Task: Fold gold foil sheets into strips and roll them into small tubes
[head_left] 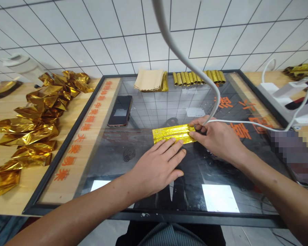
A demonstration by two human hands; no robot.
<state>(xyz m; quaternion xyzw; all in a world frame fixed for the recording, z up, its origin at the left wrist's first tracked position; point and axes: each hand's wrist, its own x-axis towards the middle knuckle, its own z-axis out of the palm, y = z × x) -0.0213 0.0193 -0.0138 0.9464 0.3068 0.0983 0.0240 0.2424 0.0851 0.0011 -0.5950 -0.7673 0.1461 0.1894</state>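
A folded sheet of gold foil paper [170, 131] lies on the glass tabletop in front of me, with lengthwise creases. My left hand [157, 164] rests flat with fingers stretched out, the fingertips on the sheet's near edge. At the right end, my right hand [218, 138] pinches the paper between thumb and fingers. Part of that end is hidden by the hand. Farther back stands a stack of tan-backed paper sheets [149, 80] with gold showing at its side. To its right is a row of rolled gold paper tubes [186, 79].
Folded gold foil pieces [38, 126] spread along the left side. A phone [120, 110] lies on the glass. A thick white cable [179, 56] hangs in front of me. At right sit a power strip [284, 99] and cords. The black frame [64, 143] borders the glass; a tiled wall stands behind.
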